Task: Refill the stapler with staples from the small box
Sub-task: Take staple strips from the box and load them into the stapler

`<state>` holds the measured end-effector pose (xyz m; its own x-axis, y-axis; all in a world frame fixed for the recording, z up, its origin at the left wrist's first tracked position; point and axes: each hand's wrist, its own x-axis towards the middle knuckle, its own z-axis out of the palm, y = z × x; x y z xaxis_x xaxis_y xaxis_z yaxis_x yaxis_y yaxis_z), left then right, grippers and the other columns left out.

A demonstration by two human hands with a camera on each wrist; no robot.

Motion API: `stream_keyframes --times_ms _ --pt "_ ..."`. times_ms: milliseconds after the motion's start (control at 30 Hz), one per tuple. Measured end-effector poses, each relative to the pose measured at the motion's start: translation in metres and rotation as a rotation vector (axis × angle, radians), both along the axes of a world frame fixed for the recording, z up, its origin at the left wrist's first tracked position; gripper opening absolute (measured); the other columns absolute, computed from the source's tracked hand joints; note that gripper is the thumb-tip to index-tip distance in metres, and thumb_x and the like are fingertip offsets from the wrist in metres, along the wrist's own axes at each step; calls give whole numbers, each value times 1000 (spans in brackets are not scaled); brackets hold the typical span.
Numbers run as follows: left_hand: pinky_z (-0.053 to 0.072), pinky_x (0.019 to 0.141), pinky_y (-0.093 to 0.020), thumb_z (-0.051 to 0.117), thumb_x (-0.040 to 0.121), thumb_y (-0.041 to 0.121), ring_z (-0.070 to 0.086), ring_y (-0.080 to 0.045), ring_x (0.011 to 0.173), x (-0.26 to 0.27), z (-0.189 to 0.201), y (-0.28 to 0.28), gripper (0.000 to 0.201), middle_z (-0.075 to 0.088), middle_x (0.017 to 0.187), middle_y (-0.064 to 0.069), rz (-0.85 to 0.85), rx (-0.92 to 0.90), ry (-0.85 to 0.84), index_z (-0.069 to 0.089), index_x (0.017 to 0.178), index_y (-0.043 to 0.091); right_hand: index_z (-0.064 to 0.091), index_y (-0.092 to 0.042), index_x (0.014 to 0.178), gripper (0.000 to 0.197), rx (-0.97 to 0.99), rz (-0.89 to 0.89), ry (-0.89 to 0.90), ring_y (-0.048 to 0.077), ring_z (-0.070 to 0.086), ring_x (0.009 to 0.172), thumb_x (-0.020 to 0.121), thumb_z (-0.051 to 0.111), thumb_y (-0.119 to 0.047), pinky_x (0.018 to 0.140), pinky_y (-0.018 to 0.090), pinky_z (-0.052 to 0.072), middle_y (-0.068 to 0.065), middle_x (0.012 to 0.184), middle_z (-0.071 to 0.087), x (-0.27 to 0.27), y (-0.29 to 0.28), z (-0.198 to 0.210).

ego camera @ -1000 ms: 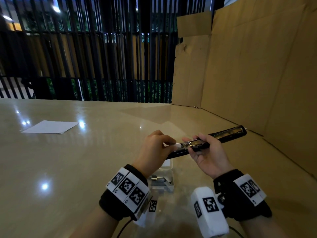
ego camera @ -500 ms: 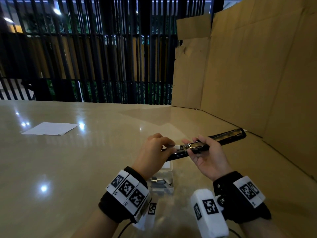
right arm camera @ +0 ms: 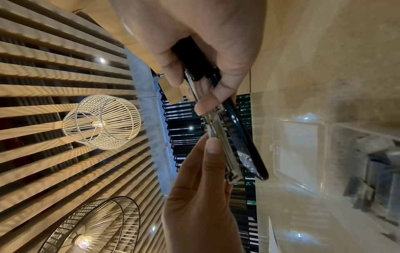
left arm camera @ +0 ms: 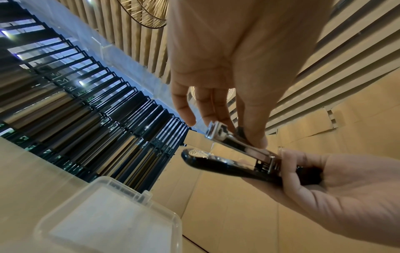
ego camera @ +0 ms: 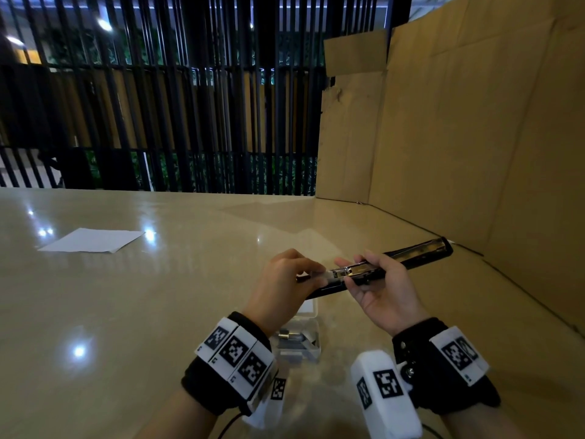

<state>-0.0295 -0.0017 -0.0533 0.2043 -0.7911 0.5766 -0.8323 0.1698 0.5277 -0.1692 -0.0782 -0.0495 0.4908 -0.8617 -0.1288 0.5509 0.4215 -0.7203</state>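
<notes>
The opened stapler (ego camera: 373, 274) is gripped above the table (ego camera: 158, 312) by the right hand (ego camera: 384, 293), steadying its metal channel, pinched by the left hand (ego camera: 281, 286), apparently for loading, over the open small box (ego camera: 300, 340).

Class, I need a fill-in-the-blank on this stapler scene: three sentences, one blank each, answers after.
1. The right hand grips the black ____.
2. The left hand pinches the stapler's ____ metal rail.
3. The clear box on the table has its lid ____.

Answers: stapler; silver; open
</notes>
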Motion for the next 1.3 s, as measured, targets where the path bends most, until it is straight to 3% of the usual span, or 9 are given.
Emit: stream_keyframes --times_ms 367,533,600,667,767,867,967,1100,1300 --pt "38 68 -8 72 74 29 49 -8 80 2 -2 -2 37 51 88 7 -35 45 53 67 110 21 52 -5 76 20 -2 16 -8 25 63 94 93 47 -14 47 20 54 27 132 53 0 2 1" --pt "49 69 -12 49 90 30 60 -5 81 19 12 3 36 62 94 5 -110 234 365 56 120 12 53 -4 74 20 33 34 -27 26 65 87 92 49 -14 46 19 53 23 89 70 -2 6 8" --pt "54 78 -25 46 92 30 63 -15 87 26 15 7 30 66 97 -3 -131 364 489 60 113 14 53 -4 74 21 45 33 -30 26 66 87 91 49 -14 45 20 53 22 83 71 -3 7 9" --pt "54 75 -25 50 91 28 64 -17 83 27 16 11 21 67 93 -5 -169 429 611 64 102 16 53 -4 74 20 54 35 -33 25 67 86 91 50 -15 45 20 53 22 86 71 -3 8 8" --pt "52 64 -18 54 89 25 61 -10 72 27 16 11 18 66 84 0 -163 455 658 66 99 16 53 -4 74 21 47 46 -33 23 71 77 91 49 -15 45 20 53 22 87 71 -2 8 7" --pt "51 65 -22 56 87 26 58 -10 70 26 15 11 11 63 80 1 -172 503 695 66 88 22 53 -4 74 21 27 53 -25 22 72 70 92 49 -15 45 20 53 22 92 69 -1 9 6" --pt "54 66 -26 57 87 28 56 -12 74 25 15 11 12 60 81 -2 -185 557 726 67 88 20 53 -4 74 21 23 57 -18 25 68 82 92 48 -15 44 20 53 23 95 68 0 9 4" --pt "56 66 -27 56 88 29 56 -12 73 24 15 11 17 58 82 -3 -194 588 755 66 92 17 53 -4 75 20 27 62 -22 19 72 65 92 48 -15 44 20 53 22 97 67 1 7 1" --pt "55 71 -31 50 91 28 56 -15 81 20 16 12 20 55 89 -5 -212 605 806 64 98 15 53 -4 76 20 40 64 -31 20 72 64 91 49 -15 45 20 53 23 96 67 2 7 -1"
